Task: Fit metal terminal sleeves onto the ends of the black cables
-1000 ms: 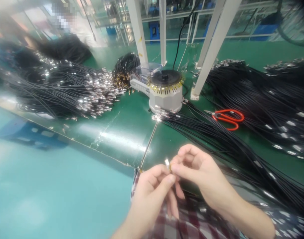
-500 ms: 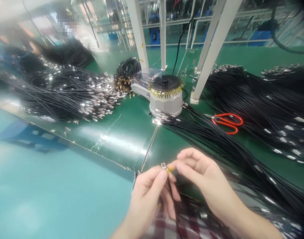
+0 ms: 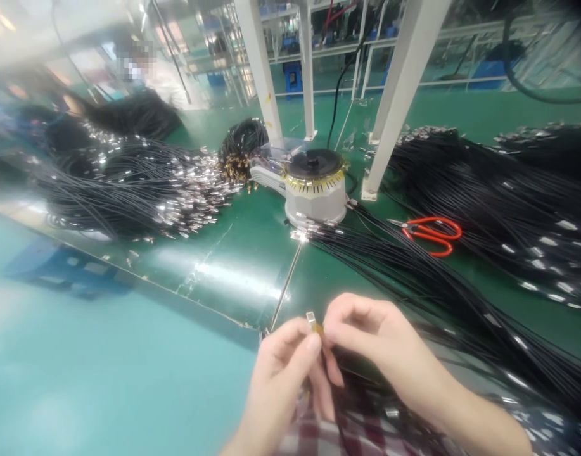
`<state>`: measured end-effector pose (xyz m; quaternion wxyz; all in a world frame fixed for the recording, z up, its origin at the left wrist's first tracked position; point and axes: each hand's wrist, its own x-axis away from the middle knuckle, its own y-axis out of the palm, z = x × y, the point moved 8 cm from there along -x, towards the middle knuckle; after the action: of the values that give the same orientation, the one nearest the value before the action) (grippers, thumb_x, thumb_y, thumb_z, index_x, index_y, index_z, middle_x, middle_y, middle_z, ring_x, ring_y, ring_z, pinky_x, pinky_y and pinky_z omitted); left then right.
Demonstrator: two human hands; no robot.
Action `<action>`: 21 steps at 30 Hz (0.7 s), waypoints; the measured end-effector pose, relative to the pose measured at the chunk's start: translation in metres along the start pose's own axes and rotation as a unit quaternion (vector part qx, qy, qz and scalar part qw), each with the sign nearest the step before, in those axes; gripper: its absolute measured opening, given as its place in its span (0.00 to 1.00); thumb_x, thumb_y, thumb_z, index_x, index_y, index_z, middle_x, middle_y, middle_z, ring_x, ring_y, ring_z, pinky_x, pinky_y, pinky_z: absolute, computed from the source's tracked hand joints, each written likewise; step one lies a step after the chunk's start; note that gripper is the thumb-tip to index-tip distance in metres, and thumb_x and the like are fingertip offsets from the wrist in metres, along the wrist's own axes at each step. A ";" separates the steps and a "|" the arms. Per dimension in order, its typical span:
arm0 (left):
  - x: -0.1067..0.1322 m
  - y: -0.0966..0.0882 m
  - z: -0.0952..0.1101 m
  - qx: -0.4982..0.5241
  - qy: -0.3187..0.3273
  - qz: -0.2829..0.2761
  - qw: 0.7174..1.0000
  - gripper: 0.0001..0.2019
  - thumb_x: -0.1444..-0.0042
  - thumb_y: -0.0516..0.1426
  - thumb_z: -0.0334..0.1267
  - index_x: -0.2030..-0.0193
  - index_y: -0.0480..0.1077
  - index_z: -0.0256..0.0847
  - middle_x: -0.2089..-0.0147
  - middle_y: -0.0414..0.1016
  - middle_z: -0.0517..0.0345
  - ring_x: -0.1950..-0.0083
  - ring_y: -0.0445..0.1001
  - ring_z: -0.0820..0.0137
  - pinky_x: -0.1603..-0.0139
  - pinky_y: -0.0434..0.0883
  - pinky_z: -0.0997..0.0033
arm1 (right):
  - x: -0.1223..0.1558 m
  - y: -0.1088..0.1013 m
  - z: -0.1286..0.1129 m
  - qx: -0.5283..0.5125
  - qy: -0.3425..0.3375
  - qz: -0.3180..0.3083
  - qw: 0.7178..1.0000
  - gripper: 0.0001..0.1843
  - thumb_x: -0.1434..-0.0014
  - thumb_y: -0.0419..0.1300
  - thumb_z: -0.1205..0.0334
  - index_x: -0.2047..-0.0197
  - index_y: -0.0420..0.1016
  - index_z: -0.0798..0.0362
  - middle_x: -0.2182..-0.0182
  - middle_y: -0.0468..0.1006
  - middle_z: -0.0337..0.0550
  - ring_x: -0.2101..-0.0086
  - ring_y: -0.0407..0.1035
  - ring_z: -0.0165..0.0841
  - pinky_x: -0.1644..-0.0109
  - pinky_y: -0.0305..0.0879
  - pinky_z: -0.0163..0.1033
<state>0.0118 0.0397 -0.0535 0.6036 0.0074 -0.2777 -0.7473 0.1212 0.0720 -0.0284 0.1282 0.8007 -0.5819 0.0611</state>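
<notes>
Near the bottom middle, my left hand (image 3: 290, 367) and my right hand (image 3: 366, 335) meet in a pinch around one small metal connector (image 3: 312, 319) on the end of a thin black cable. Both hands have their fingertips pressed on it, the left from below, the right from the side, where a bit of yellow tape shows. A bundle of black cables (image 3: 414, 278) with metal ends runs from under my right wrist toward the tape dispenser (image 3: 313, 187). My checked sleeve or lap lies below the hands.
Heaps of black cables with shiny plugs lie at the left (image 3: 128, 183) and right (image 3: 509, 190) of the green table (image 3: 233, 253). Red-handled scissors (image 3: 430, 231) rest right of the dispenser. White frame posts (image 3: 395, 95) stand behind. Another person sits at the far left back.
My hands have stayed together and sunk slightly in the view. The connector has turned a little between the fingertips. The view has tilted slightly.
</notes>
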 end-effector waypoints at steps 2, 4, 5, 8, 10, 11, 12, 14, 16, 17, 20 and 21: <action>0.000 -0.002 -0.002 0.022 -0.005 0.011 1.000 0.12 0.43 0.62 0.43 0.65 0.64 0.40 0.77 0.79 0.58 0.87 0.71 0.77 0.86 0.63 0.85 | -0.001 -0.004 0.001 0.007 0.000 0.016 1.000 0.12 0.45 0.64 0.57 0.76 0.71 0.53 0.74 0.72 0.38 0.70 0.64 0.33 0.61 0.60 0.41; -0.001 -0.003 -0.006 0.039 -0.017 0.023 0.999 0.12 0.45 0.64 0.40 0.66 0.63 0.40 0.78 0.78 0.59 0.88 0.70 0.77 0.87 0.62 0.85 | -0.002 -0.006 0.004 0.007 0.003 0.023 1.000 0.12 0.45 0.64 0.56 0.76 0.71 0.53 0.75 0.71 0.38 0.70 0.64 0.33 0.61 0.59 0.41; -0.002 -0.004 -0.007 0.045 -0.022 0.030 0.998 0.12 0.45 0.64 0.39 0.67 0.64 0.40 0.77 0.78 0.59 0.88 0.69 0.77 0.88 0.62 0.85 | -0.002 -0.005 0.006 0.003 0.007 0.023 1.000 0.12 0.44 0.64 0.56 0.75 0.72 0.53 0.76 0.71 0.38 0.71 0.64 0.33 0.62 0.59 0.41; -0.002 -0.004 -0.007 0.060 -0.023 0.053 0.997 0.11 0.47 0.65 0.38 0.69 0.68 0.36 0.76 0.78 0.57 0.88 0.70 0.77 0.88 0.63 0.83 | -0.002 0.000 0.009 -0.021 0.016 0.009 1.000 0.12 0.42 0.62 0.57 0.74 0.70 0.53 0.80 0.70 0.35 0.75 0.63 0.31 0.64 0.59 0.40; -0.002 -0.005 -0.006 0.068 -0.019 0.066 0.995 0.10 0.48 0.65 0.38 0.70 0.70 0.35 0.75 0.78 0.56 0.87 0.70 0.77 0.88 0.64 0.83 | -0.002 0.003 0.009 -0.035 0.013 0.005 0.999 0.13 0.41 0.62 0.57 0.75 0.68 0.53 0.83 0.68 0.34 0.77 0.62 0.29 0.66 0.58 0.39; -0.002 -0.005 -0.006 0.073 -0.016 0.071 0.995 0.10 0.47 0.65 0.38 0.70 0.70 0.35 0.75 0.79 0.56 0.87 0.70 0.77 0.87 0.64 0.83 | -0.002 0.004 0.008 -0.040 0.011 0.006 0.999 0.14 0.41 0.62 0.58 0.75 0.67 0.53 0.84 0.68 0.33 0.77 0.61 0.28 0.67 0.58 0.38; -0.001 -0.005 -0.006 0.077 -0.012 0.075 0.994 0.10 0.47 0.65 0.38 0.70 0.71 0.34 0.75 0.79 0.55 0.87 0.70 0.77 0.87 0.64 0.83 | -0.002 0.005 0.008 -0.046 0.012 0.008 0.999 0.15 0.41 0.62 0.58 0.75 0.66 0.53 0.84 0.67 0.32 0.78 0.61 0.28 0.68 0.57 0.37; 0.000 -0.005 -0.006 0.084 -0.003 0.082 0.993 0.09 0.47 0.65 0.38 0.70 0.72 0.34 0.75 0.79 0.55 0.86 0.70 0.78 0.85 0.64 0.83 | -0.003 0.007 0.009 -0.060 0.017 0.007 0.998 0.15 0.42 0.63 0.58 0.75 0.65 0.53 0.84 0.67 0.32 0.80 0.60 0.26 0.71 0.56 0.35; 0.001 -0.004 -0.006 0.093 0.005 0.086 0.992 0.09 0.47 0.65 0.38 0.69 0.73 0.35 0.75 0.79 0.55 0.86 0.71 0.77 0.85 0.63 0.83 | -0.004 0.010 0.011 -0.076 0.020 -0.002 0.997 0.15 0.42 0.64 0.58 0.75 0.65 0.54 0.85 0.66 0.30 0.81 0.58 0.25 0.73 0.56 0.33; 0.001 -0.003 -0.007 0.097 0.009 0.085 0.992 0.09 0.48 0.65 0.39 0.69 0.74 0.35 0.75 0.79 0.55 0.86 0.71 0.77 0.85 0.63 0.84 | -0.005 0.011 0.012 -0.086 0.019 -0.009 0.996 0.14 0.42 0.64 0.58 0.74 0.66 0.54 0.85 0.65 0.30 0.81 0.58 0.24 0.74 0.55 0.33; 0.000 0.001 -0.007 0.101 0.014 0.072 0.992 0.10 0.47 0.66 0.41 0.68 0.74 0.35 0.76 0.79 0.56 0.86 0.71 0.78 0.84 0.64 0.84 | -0.007 0.015 0.015 -0.116 0.025 -0.034 0.992 0.13 0.42 0.63 0.59 0.72 0.67 0.55 0.86 0.63 0.28 0.83 0.56 0.23 0.75 0.55 0.31; 0.000 0.002 -0.007 0.100 0.014 0.067 0.993 0.11 0.47 0.65 0.41 0.68 0.73 0.35 0.76 0.79 0.57 0.86 0.71 0.78 0.84 0.65 0.84 | -0.007 0.016 0.016 -0.122 0.025 -0.040 0.991 0.12 0.41 0.63 0.59 0.71 0.67 0.55 0.86 0.63 0.28 0.83 0.56 0.22 0.75 0.55 0.31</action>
<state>0.0159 0.0366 -0.0592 0.6528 0.0592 -0.3420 -0.6734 0.1029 0.0695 -0.0433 0.2415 0.8000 -0.5492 0.0042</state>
